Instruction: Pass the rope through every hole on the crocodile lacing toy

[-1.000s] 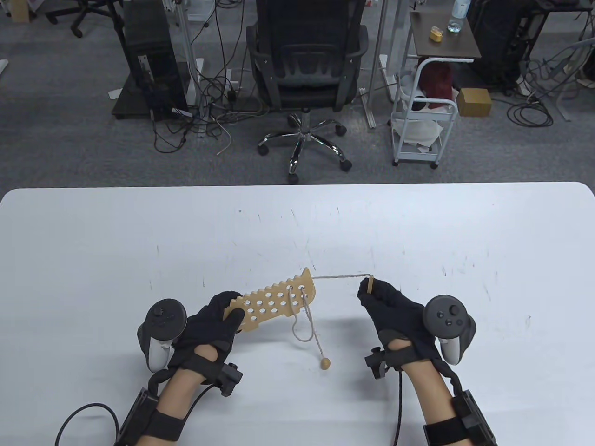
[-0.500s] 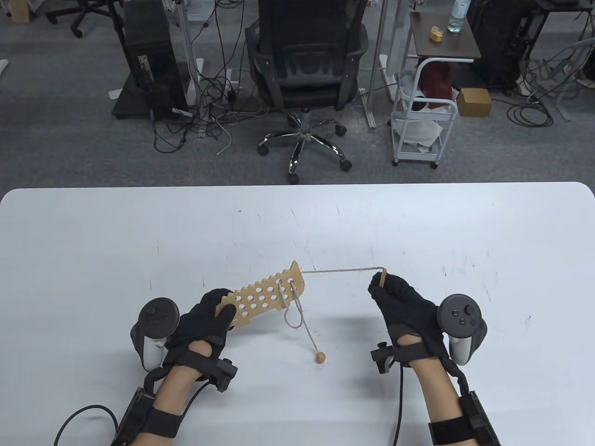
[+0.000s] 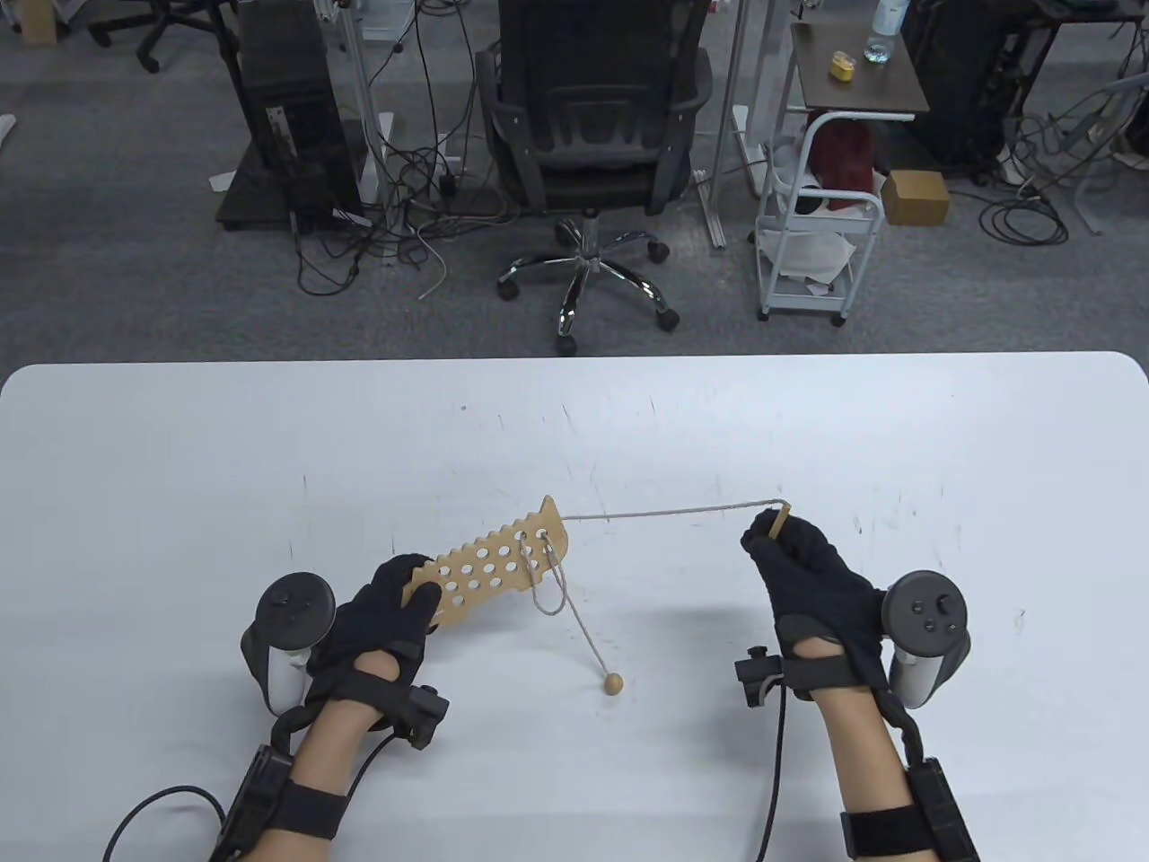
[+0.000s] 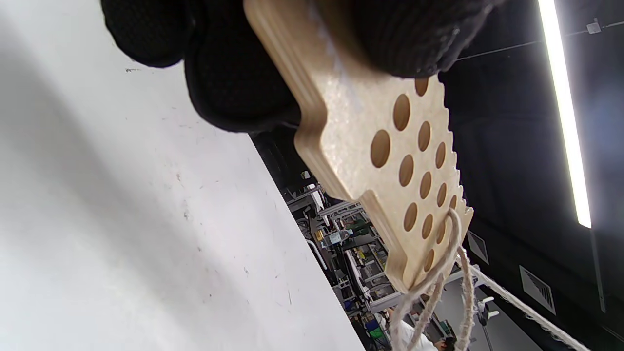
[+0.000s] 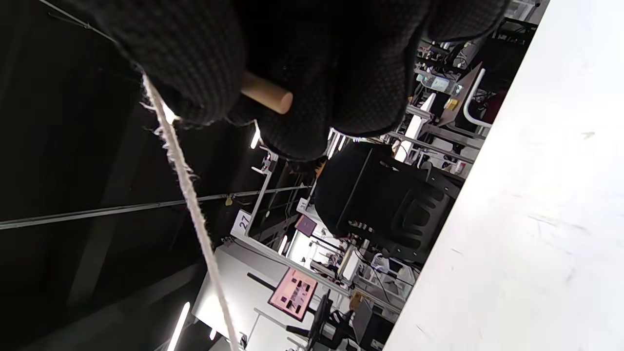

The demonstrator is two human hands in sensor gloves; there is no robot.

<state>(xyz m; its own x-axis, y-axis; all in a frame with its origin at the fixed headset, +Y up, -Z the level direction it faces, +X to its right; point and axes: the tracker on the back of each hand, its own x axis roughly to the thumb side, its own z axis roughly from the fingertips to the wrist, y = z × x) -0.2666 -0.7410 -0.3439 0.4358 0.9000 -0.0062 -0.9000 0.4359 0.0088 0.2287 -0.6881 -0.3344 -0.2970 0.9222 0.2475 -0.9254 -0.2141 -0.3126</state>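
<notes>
The left hand (image 3: 386,611) grips the tail end of the wooden crocodile (image 3: 498,567), which is held up over the bench (image 3: 179,467) with its long side pointing from about 8 o'clock up to 2 o'clock. The right hand (image 3: 808,575) is far off at 3 o'clock from the crocodile and pinches the little wooden stick (image 3: 777,523) on the end of the rope (image 3: 669,514). The rope runs almost straight between them, so the right hand must bring the stick back toward 9 o'clock for the next hole, and the left hand is much nearer to the holes.

Both hands, left hand (image 3: 390,615) and right hand (image 3: 812,584), wear black knit gloves; grey trackers, black wrist straps, black cables, bare forearms.
</notes>
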